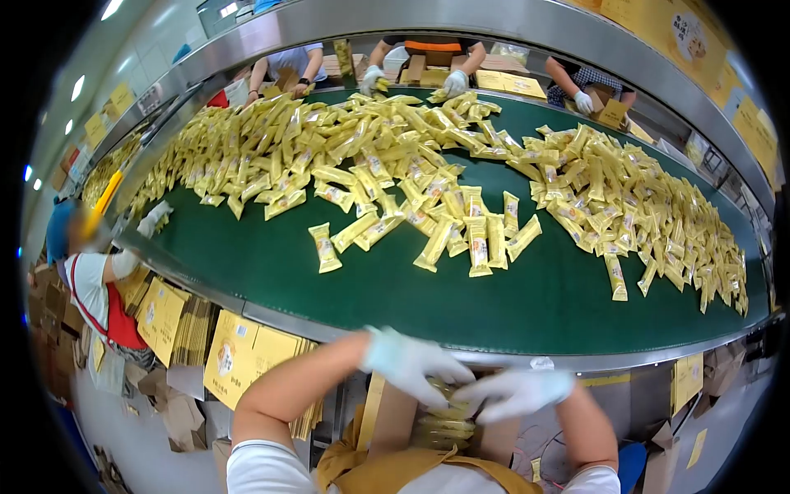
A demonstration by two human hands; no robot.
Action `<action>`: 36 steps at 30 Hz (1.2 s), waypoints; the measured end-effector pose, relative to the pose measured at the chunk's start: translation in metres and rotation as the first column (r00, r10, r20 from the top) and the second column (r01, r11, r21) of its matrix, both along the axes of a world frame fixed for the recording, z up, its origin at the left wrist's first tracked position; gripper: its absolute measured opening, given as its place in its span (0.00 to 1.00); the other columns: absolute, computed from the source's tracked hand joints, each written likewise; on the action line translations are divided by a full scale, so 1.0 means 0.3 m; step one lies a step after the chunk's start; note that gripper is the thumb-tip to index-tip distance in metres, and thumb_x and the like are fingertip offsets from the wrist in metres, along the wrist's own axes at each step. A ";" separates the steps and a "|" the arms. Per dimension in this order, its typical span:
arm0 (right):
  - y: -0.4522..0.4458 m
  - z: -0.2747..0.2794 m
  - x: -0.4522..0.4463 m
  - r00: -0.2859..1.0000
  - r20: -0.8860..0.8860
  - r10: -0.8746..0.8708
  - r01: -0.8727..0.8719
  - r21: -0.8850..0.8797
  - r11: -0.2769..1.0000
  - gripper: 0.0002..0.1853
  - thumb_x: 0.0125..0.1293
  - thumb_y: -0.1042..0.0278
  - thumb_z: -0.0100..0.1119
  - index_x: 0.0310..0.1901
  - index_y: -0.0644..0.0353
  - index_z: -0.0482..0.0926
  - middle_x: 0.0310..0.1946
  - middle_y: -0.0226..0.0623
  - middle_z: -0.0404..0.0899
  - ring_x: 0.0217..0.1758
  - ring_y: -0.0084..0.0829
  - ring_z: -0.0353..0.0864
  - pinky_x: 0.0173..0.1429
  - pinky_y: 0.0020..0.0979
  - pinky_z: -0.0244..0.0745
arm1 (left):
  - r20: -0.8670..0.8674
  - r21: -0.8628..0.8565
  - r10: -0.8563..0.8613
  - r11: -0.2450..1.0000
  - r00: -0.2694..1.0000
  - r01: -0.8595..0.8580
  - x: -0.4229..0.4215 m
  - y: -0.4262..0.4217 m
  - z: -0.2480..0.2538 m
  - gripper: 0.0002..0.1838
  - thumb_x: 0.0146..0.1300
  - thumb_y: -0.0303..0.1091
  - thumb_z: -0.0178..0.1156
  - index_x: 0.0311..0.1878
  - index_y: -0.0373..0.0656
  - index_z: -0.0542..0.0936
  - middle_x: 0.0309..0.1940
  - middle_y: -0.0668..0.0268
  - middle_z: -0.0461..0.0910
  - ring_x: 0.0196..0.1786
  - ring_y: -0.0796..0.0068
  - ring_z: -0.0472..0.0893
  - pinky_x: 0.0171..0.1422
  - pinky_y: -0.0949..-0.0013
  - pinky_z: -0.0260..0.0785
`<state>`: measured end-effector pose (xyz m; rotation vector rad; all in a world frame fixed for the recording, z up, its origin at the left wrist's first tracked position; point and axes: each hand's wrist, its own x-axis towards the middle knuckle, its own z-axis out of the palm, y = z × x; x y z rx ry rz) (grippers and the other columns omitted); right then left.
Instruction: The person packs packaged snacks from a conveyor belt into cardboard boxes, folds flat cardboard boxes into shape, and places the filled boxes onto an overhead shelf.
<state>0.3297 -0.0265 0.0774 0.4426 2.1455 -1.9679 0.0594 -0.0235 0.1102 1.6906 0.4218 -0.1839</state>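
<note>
Both hands wear white gloves and meet over an open cardboard box (391, 416) close to my body. Several yellow wrapped snack packets (444, 432) lie stacked in it. My left hand (418, 368) curves down over the upper packets from the left, its fingers closed against them. From the right, my right hand (517, 392) has its fingers bent over the same packets. Motion blurs the fingertips a little, and the hands partly hide the top packets. Beyond the hands, a green conveyor belt (362, 303) carries large heaps of loose yellow packets (362, 148).
The belt's metal edge (317, 331) runs just ahead of my hands. Flat yellow cartons (247, 354) stand stacked at left. A co-worker in a red apron (123, 323) stands at the left end. Gloved co-workers' hands (455, 83) work across the belt, beneath an overhead metal rail (494, 18).
</note>
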 end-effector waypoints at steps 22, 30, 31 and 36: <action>0.578 -0.354 -0.111 0.761 0.211 -0.614 0.046 0.926 0.375 0.53 0.49 0.30 0.67 0.78 0.36 0.60 0.77 0.48 0.58 0.82 0.56 0.48 0.72 0.75 0.51 | -0.097 0.935 0.785 0.283 0.612 -0.214 -0.109 0.434 -0.462 0.53 0.50 0.76 0.63 0.77 0.58 0.67 0.74 0.58 0.65 0.78 0.47 0.59 0.75 0.33 0.45; 0.331 -0.320 0.096 0.860 0.033 -0.509 0.022 0.995 0.102 0.42 0.55 0.38 0.69 0.72 0.41 0.71 0.77 0.43 0.58 0.82 0.51 0.52 0.76 0.73 0.43 | -0.080 0.968 0.560 0.239 0.825 -0.069 -0.137 0.141 -0.471 0.47 0.54 0.65 0.68 0.76 0.58 0.67 0.75 0.58 0.65 0.78 0.49 0.59 0.79 0.33 0.45; 0.300 -0.308 0.089 0.863 -0.124 -0.490 0.118 0.992 -0.044 0.38 0.55 0.45 0.72 0.67 0.49 0.74 0.66 0.44 0.70 0.72 0.48 0.65 0.73 0.62 0.56 | 0.040 0.961 0.602 0.195 0.798 -0.195 -0.106 0.108 -0.484 0.38 0.57 0.53 0.71 0.70 0.55 0.73 0.73 0.58 0.67 0.75 0.51 0.64 0.80 0.43 0.51; 0.167 -0.403 0.098 0.779 -0.124 -0.614 0.176 0.984 0.024 0.33 0.58 0.53 0.71 0.63 0.57 0.75 0.39 0.39 0.75 0.46 0.42 0.76 0.55 0.43 0.68 | 0.148 0.926 0.620 0.188 0.771 -0.329 -0.117 0.074 -0.463 0.27 0.52 0.31 0.72 0.59 0.50 0.80 0.67 0.62 0.74 0.66 0.57 0.74 0.76 0.53 0.59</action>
